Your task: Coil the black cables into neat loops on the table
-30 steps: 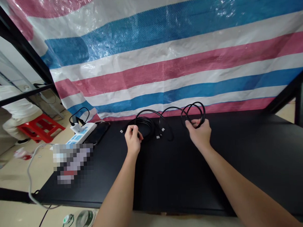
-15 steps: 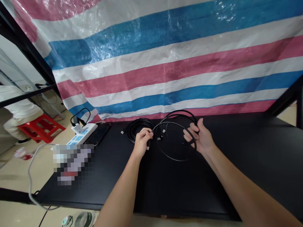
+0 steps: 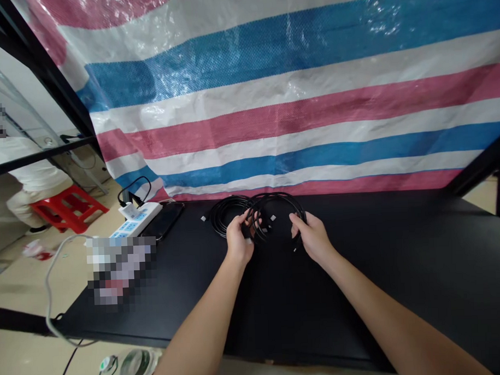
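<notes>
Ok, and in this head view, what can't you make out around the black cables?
Head view:
Stretches of the black cables in the grip: hidden by the left hand and right hand.
Whatever lies behind the pixelated patch by the black desk: blurred out.
Power strip markings: too small to read.

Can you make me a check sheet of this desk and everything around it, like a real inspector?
Surface: black table, with a blurred patch on its left part.
Job's things: black cable loops beside a black cable coil.
Clutter: phone next to a white power strip.
Grips: left hand and right hand both hold the loops.
Cables: black cord rising from a plug on the strip; grey cord looping by the table's left end.
Surroundings: striped tarp behind the table; red stool and a person in white off to the left.
</notes>
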